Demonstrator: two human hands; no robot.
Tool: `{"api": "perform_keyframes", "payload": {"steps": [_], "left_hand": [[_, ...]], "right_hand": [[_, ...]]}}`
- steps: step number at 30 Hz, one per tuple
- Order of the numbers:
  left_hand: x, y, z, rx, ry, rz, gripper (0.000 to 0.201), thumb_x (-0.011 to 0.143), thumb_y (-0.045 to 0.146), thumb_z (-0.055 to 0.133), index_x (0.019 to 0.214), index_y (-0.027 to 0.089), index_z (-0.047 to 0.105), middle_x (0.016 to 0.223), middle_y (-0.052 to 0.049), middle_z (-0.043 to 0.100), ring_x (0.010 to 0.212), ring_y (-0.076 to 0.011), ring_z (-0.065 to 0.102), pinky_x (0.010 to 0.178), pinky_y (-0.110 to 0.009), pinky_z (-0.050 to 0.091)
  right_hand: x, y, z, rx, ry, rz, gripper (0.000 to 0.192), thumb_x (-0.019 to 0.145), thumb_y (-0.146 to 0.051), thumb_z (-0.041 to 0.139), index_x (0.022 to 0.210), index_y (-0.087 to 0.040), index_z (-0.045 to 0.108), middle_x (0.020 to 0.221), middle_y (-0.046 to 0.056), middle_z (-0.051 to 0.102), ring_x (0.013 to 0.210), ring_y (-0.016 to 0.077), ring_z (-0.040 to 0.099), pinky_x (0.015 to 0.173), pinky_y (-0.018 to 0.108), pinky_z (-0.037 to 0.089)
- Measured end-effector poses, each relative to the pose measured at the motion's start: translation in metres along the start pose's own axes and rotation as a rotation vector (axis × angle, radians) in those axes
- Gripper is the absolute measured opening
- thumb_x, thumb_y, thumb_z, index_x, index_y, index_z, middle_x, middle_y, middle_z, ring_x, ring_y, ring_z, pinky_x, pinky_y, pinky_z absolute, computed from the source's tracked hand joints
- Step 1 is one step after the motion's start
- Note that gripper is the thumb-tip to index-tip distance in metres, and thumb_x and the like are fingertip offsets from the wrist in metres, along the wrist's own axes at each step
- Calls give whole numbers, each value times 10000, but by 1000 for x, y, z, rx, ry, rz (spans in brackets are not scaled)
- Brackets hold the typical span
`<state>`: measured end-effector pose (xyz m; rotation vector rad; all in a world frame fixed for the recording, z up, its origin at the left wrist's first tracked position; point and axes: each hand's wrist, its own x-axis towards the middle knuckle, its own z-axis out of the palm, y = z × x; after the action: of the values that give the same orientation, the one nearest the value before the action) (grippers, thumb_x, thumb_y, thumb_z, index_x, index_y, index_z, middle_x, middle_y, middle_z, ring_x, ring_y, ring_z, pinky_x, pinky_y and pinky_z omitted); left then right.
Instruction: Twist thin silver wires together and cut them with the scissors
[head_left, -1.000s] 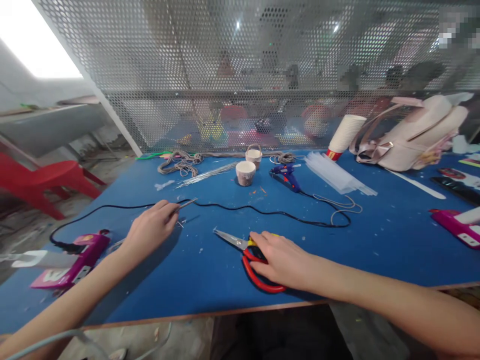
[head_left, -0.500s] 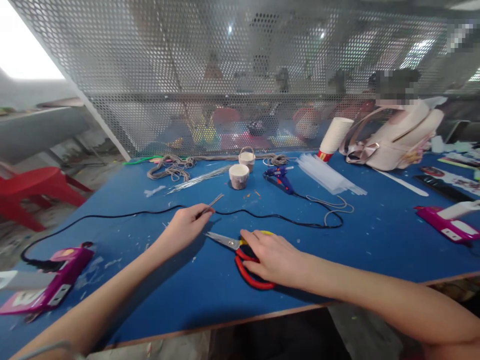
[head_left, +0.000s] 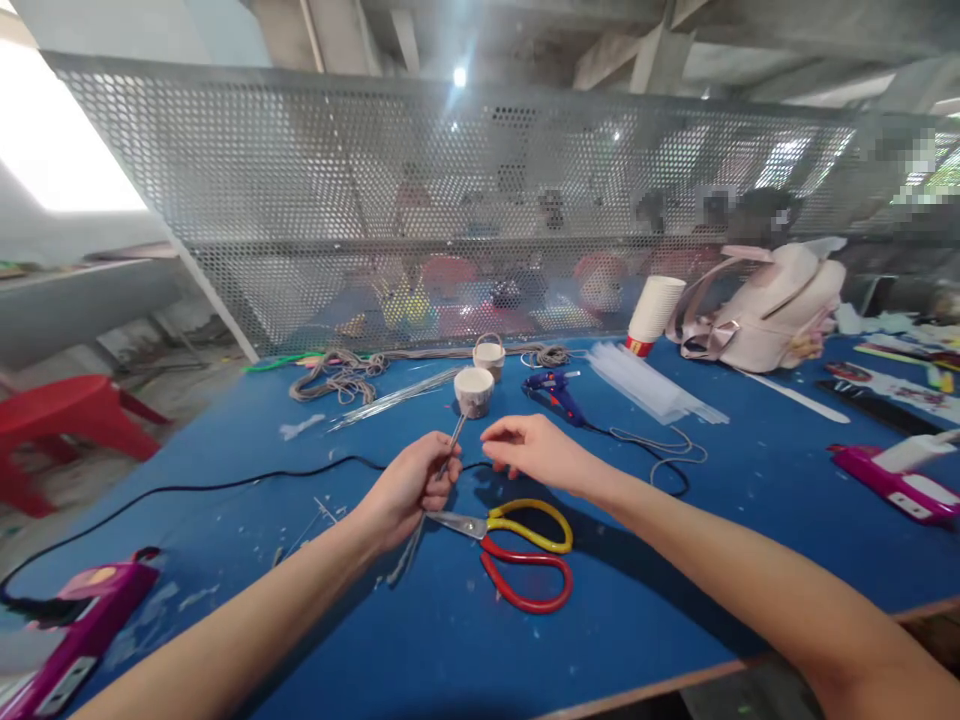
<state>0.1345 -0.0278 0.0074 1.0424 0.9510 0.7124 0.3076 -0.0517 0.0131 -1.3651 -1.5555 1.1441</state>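
Pinched in my left hand (head_left: 416, 482) is a small bundle of thin grey cord (head_left: 456, 434). Its upper end points toward a small paper cup (head_left: 474, 392), and loose ends trail below the hand. My right hand (head_left: 541, 452) hovers just right of the bundle, its fingers curved and apart, holding nothing. Scissors (head_left: 471, 526) with one yellow and one red handle lie on the table below both hands, the blade tip beside my left hand. A second cup with a handle (head_left: 489, 358) stands behind the first.
On the blue table (head_left: 637, 580) are a glue gun (head_left: 559, 395), clear glue sticks (head_left: 649, 385), tangled grey cord (head_left: 337, 375), stacked paper cups (head_left: 654, 312) and a pale backpack (head_left: 765, 310). A black cable (head_left: 247, 476) crosses from a purple power strip (head_left: 97, 630). Perforated metal screens the back.
My right hand has let go of the scissors and moved up toward my left hand. My left hand has shifted right, with the cord raised more upright. The view has tilted up.
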Motion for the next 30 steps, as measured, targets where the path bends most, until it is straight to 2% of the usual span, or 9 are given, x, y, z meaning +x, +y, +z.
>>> {"api": "perform_keyframes", "payload": {"steps": [1,3,9,12,18,23,30], "left_hand": [[1,-1,1,-14,-6,7,55,712,221,506,731,171,489,517,56,471,349,-22,244,352,-140,128],[3,-4,5,-36,-17,22,65,722,215,532,734,169,488,520,55,478,351,-20,263,353,-135,144],[7,-8,11,-70,-31,55,113,749,225,604,749,158,513,550,38,532,383,-42,394,372,-150,307],[9,-13,9,-83,-26,49,121,745,213,631,738,148,529,558,22,559,409,-65,466,405,-177,394],[9,-21,4,-130,-27,5,72,773,167,615,733,129,568,597,-1,580,476,-88,534,487,-222,500],[6,-23,6,-160,-20,-6,69,788,154,598,729,124,582,588,-4,577,470,-87,539,489,-227,515],[3,-24,7,-156,-6,13,105,772,211,631,722,138,573,574,10,575,433,-77,533,468,-208,495]], "right_hand": [[8,1,2,161,9,58,55,761,-181,617,789,-138,637,629,8,598,605,133,568,530,244,434],[22,2,7,338,20,103,72,762,-200,620,725,-139,609,613,-4,582,558,113,554,480,225,418],[36,9,18,503,31,67,258,666,-331,726,605,-131,575,544,-22,559,480,63,490,466,196,395],[37,13,18,548,15,77,282,618,-352,758,605,-122,594,550,-13,577,474,59,490,476,199,395],[36,18,18,587,-7,104,195,664,-281,720,655,-113,623,562,-9,585,481,62,505,503,205,405],[33,19,19,603,-14,97,196,658,-281,716,645,-118,607,558,-13,580,490,67,513,507,207,409],[27,16,21,588,-24,68,266,568,-323,777,645,-125,618,564,-13,591,488,71,506,494,213,416]]}}
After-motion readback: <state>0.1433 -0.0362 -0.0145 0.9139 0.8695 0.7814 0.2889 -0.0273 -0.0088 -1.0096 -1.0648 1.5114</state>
